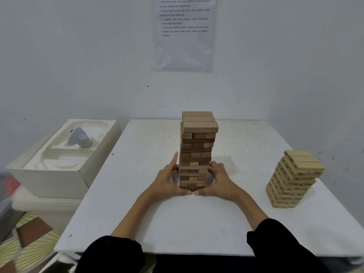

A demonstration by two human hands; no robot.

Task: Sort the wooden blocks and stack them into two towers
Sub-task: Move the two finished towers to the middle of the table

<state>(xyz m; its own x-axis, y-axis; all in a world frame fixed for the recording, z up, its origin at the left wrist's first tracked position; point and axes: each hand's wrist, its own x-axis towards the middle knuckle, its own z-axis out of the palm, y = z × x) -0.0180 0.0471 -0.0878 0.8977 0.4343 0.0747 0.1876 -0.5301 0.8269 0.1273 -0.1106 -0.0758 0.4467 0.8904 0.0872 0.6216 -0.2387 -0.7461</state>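
Observation:
A tall tower of mixed light and dark brown wooden blocks (197, 146) stands in the middle of the white table (137, 213). My left hand (167, 180) presses against the tower's lower left side, index finger pointing up along it. My right hand (218, 180) cups the lower right side. Both thumbs meet at the tower's base in front. A shorter tower of pale printed blocks (293, 180) stands at the right of the table, slightly twisted, untouched.
A white box (59, 174) holding a grey device (79, 137) sits left of the table. A printed sheet (184, 32) hangs on the wall behind. Patterned floor and a brown tile (32, 231) show at lower left.

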